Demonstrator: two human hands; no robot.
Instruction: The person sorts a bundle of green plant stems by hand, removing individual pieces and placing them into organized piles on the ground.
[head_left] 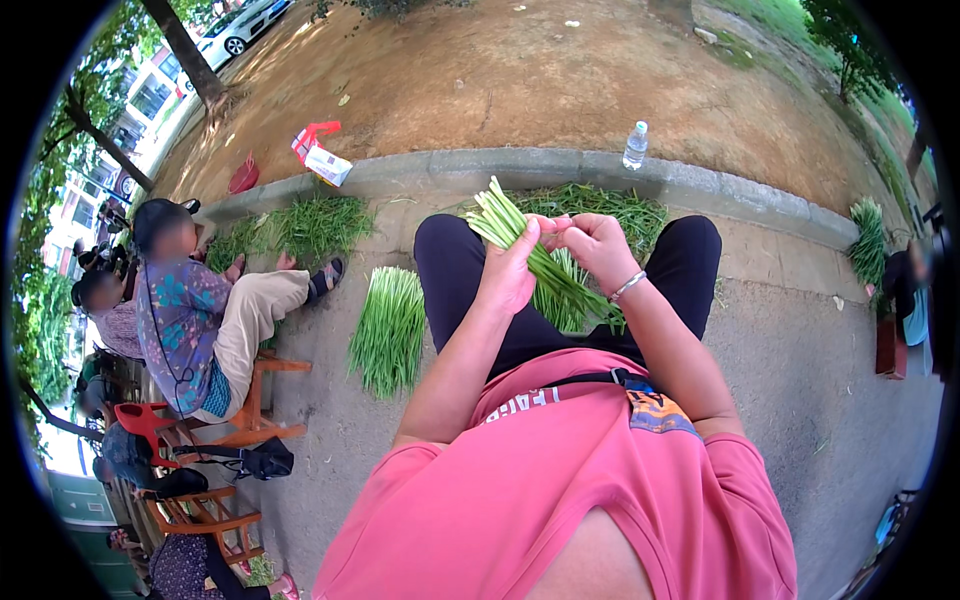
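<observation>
My left hand point(511, 270) is wrapped round a bunch of long green stalks point(497, 212) that look like garlic chives. Its pale cut ends point up and away, and the darker leaves trail down toward my lap. My right hand point(597, 252), with a bracelet on its wrist, is beside the bunch, thumb and fingers pinched together near my left fingertips. What they pinch, if anything, is too small to make out. Between my knees lies another pile of the stalks point(562, 290). A neat bundle point(387, 325) rests on the pavement left of my left leg.
Loose green leaves point(620, 208) lie along the stone kerb point(470, 168). On the kerb stand a water bottle point(635, 147) and a white-and-red bag point(325, 160). A person in a patterned shirt point(190, 300) sits close on the left by wooden stools point(250, 420). Another bundle point(867, 240) is far right.
</observation>
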